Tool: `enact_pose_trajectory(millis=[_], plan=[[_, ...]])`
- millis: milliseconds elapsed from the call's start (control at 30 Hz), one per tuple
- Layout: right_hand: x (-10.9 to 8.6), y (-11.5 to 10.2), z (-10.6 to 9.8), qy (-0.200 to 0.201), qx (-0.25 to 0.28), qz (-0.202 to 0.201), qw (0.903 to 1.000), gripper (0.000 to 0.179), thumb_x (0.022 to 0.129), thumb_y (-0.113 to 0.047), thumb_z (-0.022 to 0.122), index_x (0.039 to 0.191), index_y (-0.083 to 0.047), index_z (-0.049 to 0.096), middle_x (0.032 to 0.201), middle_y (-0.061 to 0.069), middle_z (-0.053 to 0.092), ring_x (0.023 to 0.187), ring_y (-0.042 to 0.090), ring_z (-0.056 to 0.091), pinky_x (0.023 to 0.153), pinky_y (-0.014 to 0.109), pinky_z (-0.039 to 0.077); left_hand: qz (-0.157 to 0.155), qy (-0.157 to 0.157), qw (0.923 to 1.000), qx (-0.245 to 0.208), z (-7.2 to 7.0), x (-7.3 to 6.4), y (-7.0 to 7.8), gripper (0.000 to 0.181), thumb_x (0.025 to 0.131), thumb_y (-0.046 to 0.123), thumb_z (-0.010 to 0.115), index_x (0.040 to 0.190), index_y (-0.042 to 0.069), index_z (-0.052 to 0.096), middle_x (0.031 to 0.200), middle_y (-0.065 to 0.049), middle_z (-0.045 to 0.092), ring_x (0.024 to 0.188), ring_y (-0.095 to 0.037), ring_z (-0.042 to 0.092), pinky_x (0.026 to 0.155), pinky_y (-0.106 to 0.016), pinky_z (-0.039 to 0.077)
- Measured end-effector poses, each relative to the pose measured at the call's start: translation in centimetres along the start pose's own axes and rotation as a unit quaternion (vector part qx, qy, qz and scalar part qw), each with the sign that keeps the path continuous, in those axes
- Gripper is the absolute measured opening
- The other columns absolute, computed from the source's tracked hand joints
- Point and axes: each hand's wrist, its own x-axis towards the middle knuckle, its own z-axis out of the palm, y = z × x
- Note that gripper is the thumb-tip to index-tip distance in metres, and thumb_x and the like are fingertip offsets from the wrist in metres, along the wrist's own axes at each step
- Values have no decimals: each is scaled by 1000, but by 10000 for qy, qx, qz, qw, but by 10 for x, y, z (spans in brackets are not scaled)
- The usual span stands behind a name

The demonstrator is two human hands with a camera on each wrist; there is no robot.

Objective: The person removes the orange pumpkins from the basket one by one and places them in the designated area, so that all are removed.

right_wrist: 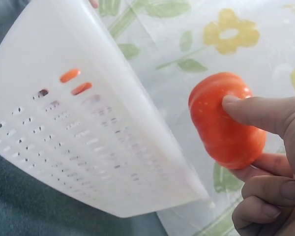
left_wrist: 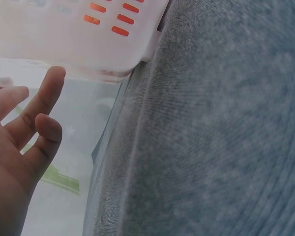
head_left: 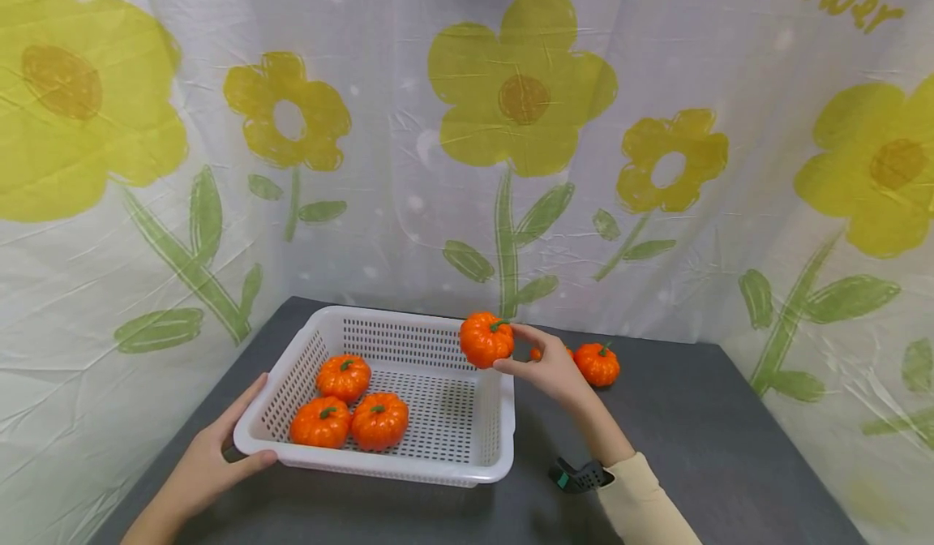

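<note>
My right hand pinches a small orange pumpkin with a green stem, raised at the right back corner of the white basket. In the right wrist view, the thumb presses one side of this pumpkin, with fingers under the other. Three similar pumpkins sit in the basket's left half: one at the back, one at front left and another beside it. My left hand spans the basket's front left corner, thumb along the front rim and straight fingers at the left side.
Behind my right wrist, another pumpkin stands on the dark table, with one more partly hidden by the hand. A white curtain printed with yellow flowers hangs around the table's back and sides.
</note>
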Motion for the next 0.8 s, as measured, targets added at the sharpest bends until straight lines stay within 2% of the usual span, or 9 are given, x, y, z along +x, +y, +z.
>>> enact_pose_trajectory(millis=[100,233,333,567,767,800], plan=[[-5,5,-4,170,35,81,9998,78,87,-35,87,154,-11,56,158,11,54,150,36,42,115,65,39,51,17,10000,-37,0,0,0,100,88,21,86,170,21,28,149,37,32,112,18,49,82,-23,54],[-11,13,-11,259,346,174,9989,76,88,-33,88,154,-12,56,155,12,56,140,38,53,109,58,49,74,27,10000,-19,0,0,0,99,88,21,86,170,21,29,144,46,27,113,19,48,82,-22,54],[-15,18,-17,313,451,192,9983,75,89,-31,87,154,-11,55,155,15,55,133,41,58,104,53,54,63,27,10000,16,0,0,0,100,88,21,86,170,22,28,146,44,27,114,19,47,82,-22,54],[-28,32,-31,559,231,351,9976,78,91,-33,85,156,-8,51,158,17,52,137,39,56,107,52,52,38,-25,10000,-20,-1,0,0,99,89,21,85,170,22,27,153,33,31,114,18,47,82,-22,54],[-35,48,-38,697,73,382,9968,79,91,-31,86,157,-7,51,156,17,55,136,37,56,107,51,51,19,-49,10000,-22,-1,0,0,99,90,21,85,170,22,27,155,28,31,115,19,46,83,-22,54],[-36,49,-39,715,50,405,9966,79,91,-31,85,157,-6,50,156,18,54,137,38,55,108,52,50,16,-59,10000,-27,-1,0,0,99,90,21,85,170,22,26,157,24,33,115,19,47,83,-22,54]])
